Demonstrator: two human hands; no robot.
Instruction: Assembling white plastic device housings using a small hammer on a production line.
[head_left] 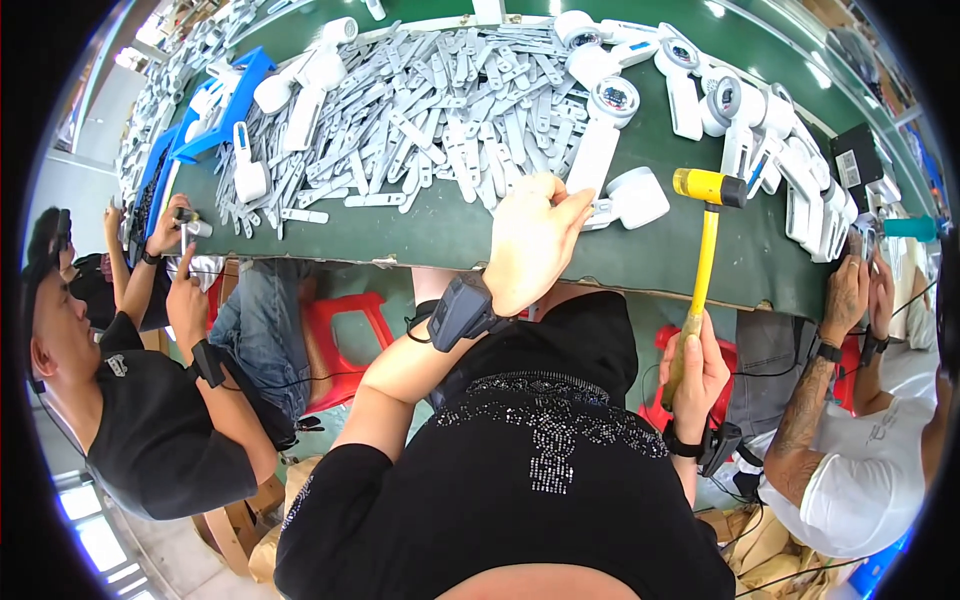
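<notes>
1. Head view — left hand (535, 245) is at the near edge of the green table (350, 243), back of the hand up. Fingers narrow, thumb and fingertips pinched on the slim grey end of a white round-headed part (640, 198). The part lies on the table just right of the hand, round head pointing right.
2. Head view, right hand (695, 375): fingers wrapped round the lower handle of a yellow mallet (706, 245). Mallet upright, yellow-and-black head on top, to the right of the white part and apart from it.
3. Head view, by the left hand: white handheld unit (598, 145) with a dark round face, its lower end next to the fingertips; cannot tell if they touch.
4. Head view, table: big loose pile of grey strips (430, 120) beyond and left of the left hand. More white units (790, 150) bunched at right. Blue tray (220, 135) at far left with white pieces in it.
5. Head view, sides: co-worker in black (165, 430) at left, co-worker in white (850, 465) at right — both with hands at the table. Red stool (345, 350) below the table, left of the person.
</notes>
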